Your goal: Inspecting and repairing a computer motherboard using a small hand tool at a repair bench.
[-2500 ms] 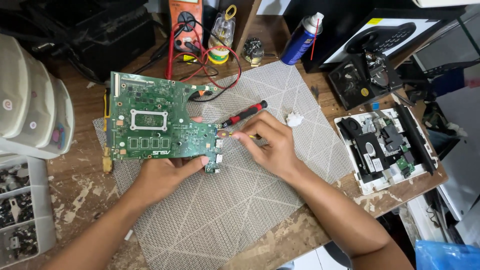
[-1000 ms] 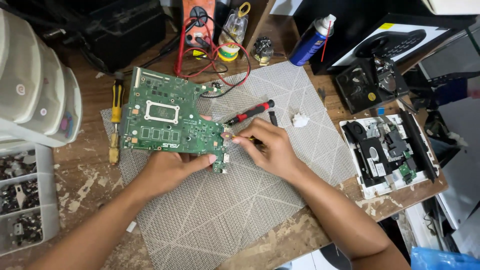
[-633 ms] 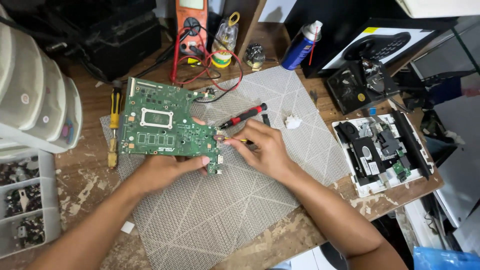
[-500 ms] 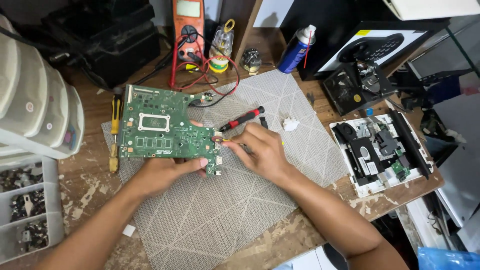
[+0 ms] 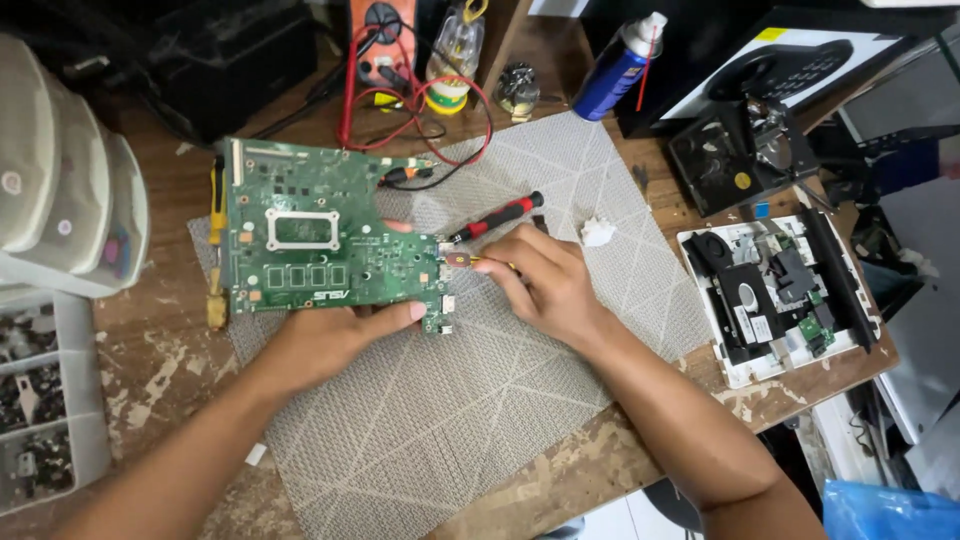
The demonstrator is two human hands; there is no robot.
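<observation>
Gripping the green circuit board by its near edge as before, the left hand steadies it while the right hand, fingers pinched together, keeps a small tool tip at the board's right-edge connector.

2 bare forearms, left hand and right hand, no sleeves, gloves or jewellery

Left hand covers the board's bottom edge; its thumb goes under the board. Right hand hides most of the small tool it pinches, only the tip shows. Can't tell what that tool is. Bins cut off at left edge. Meter cut off at top. Blue bag cut off btm right. Board parts too small to tell.
</observation>
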